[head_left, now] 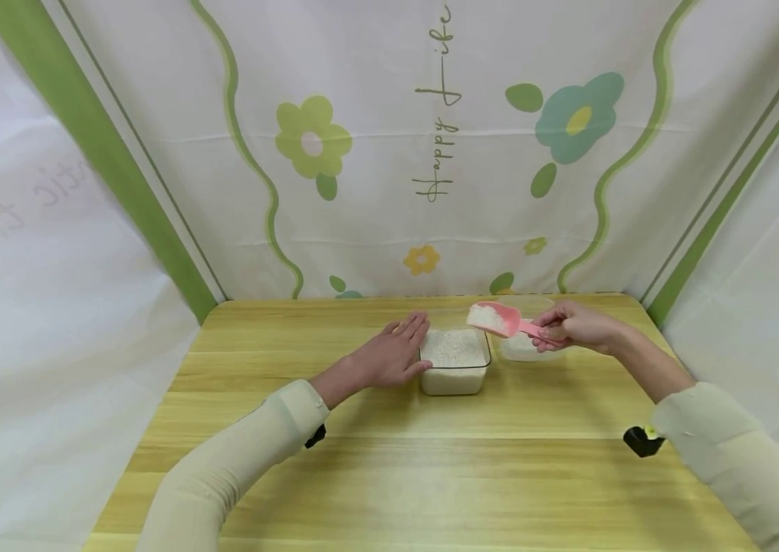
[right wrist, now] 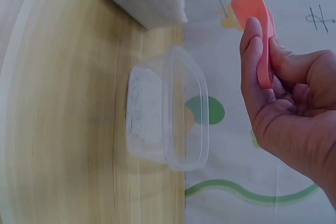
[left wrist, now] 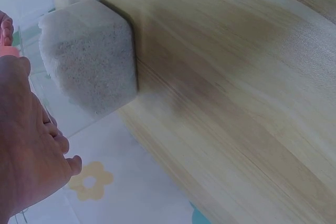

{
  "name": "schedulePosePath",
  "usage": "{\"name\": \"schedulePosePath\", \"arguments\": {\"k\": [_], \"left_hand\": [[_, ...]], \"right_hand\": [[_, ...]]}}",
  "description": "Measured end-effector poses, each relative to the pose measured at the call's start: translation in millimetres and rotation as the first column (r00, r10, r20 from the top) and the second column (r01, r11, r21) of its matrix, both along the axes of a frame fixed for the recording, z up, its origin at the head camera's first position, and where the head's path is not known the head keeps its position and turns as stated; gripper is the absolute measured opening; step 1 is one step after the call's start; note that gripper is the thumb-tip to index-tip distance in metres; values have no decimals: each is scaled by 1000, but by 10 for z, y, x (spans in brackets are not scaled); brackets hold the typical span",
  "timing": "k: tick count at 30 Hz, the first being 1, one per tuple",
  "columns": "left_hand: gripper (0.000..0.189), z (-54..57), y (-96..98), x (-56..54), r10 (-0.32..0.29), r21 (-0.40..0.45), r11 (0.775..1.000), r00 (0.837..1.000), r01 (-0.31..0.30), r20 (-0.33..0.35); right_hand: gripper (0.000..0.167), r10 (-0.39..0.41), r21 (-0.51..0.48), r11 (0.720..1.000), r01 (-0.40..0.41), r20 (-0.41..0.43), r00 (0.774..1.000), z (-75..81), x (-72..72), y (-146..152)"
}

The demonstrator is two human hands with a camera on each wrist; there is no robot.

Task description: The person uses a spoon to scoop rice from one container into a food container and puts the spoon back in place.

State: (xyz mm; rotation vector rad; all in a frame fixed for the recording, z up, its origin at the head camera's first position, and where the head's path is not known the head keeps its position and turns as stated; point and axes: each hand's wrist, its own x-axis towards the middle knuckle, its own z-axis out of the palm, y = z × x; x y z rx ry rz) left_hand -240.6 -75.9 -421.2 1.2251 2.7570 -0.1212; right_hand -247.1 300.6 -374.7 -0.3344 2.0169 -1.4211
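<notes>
My right hand (head_left: 579,326) pinches the handle of a pink scoop (head_left: 510,323) between thumb and fingers. White rice (head_left: 488,317) heaps in the scoop's bowl, which hangs above the right rim of a clear glass container (head_left: 454,383). More rice fills much of that container, as the left wrist view also shows. My left hand (head_left: 389,359) lies with extended fingers along the container's left rim, thumb at the front corner. Below the right hand stands a translucent plastic tub (right wrist: 170,108) with a layer of white rice (right wrist: 145,106) inside.
Both containers stand near the back edge of a wooden table (head_left: 389,475). Behind it hangs a white curtain (head_left: 376,199) printed with flowers, and similar cloth closes off both sides. A black wrist device (head_left: 642,441) shows by the right sleeve.
</notes>
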Motion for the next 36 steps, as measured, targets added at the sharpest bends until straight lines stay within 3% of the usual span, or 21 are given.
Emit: {"name": "schedulePosePath", "arguments": {"k": [9, 17, 24, 36], "left_hand": [[79, -20, -6, 3, -1, 8, 1000, 1000, 1, 0], [79, -37, -3, 6, 1, 7, 1000, 1000, -1, 4], [79, -39, -2, 1, 7, 1, 1000, 1000, -7, 8], [79, -46, -2, -15, 3, 23, 1000, 1000, -3, -5]], "right_hand": [[41, -42, 21, 999, 42, -1, 999, -71, 20, 220], [30, -70, 25, 997, 71, -10, 997, -147, 26, 453], [44, -112, 51, 992, 112, 1, 994, -207, 38, 617], [44, -160, 149, 975, 162, -28, 987, -224, -2, 826]]}}
